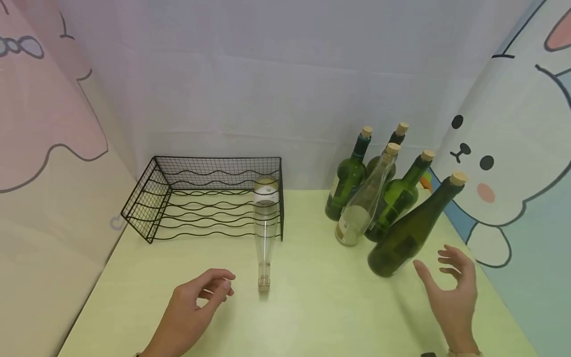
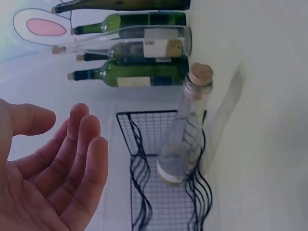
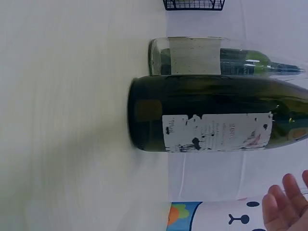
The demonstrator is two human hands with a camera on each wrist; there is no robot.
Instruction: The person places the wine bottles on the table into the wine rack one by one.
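Observation:
My left hand [image 1: 194, 307] hovers over the near left of the table, fingers loosely bent and holding nothing. Just right of it a clear corked bottle [image 1: 266, 228] lies in the right end of a black wire wine rack [image 1: 214, 234], its cork toward me. My right hand [image 1: 452, 292] is at the right, thumb and fingers spread apart with nothing between them. Nearest to it stands a dark green wine bottle [image 1: 408, 235], upright and corked; in the right wrist view that dark bottle [image 3: 216, 134] shows a worn white label.
Behind the dark bottle stand a clear bottle [image 1: 357, 218], a green bottle [image 1: 350, 178], another green bottle [image 1: 401, 196] and a partly hidden dark bottle [image 1: 397, 139], all corked. A white curtain [image 1: 294, 99] hangs along the back; printed cloth [image 1: 513, 158] borders the right side.

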